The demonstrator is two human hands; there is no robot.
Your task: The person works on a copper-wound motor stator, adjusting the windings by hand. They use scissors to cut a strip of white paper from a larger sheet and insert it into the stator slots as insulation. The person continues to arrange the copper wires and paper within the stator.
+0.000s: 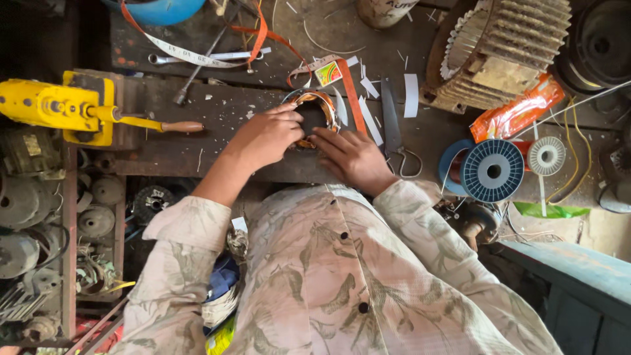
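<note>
While both hands meet at the middle of the wooden workbench [197, 154], a round motor stator [314, 115] with copper windings sits between them. The left hand [266, 137] wraps its near-left side, fingers curled over the rim, gripping it. The right hand [355, 158] lies just below and right of it, fingers stretched flat and touching its lower edge, holding nothing. One pair of scissors [394, 131] lies just right of the right hand. Two wire spools [493, 169] stand further right, one large blue, one small white. One yellow hand-cranked winder [66, 108] sits at far left.
</note>
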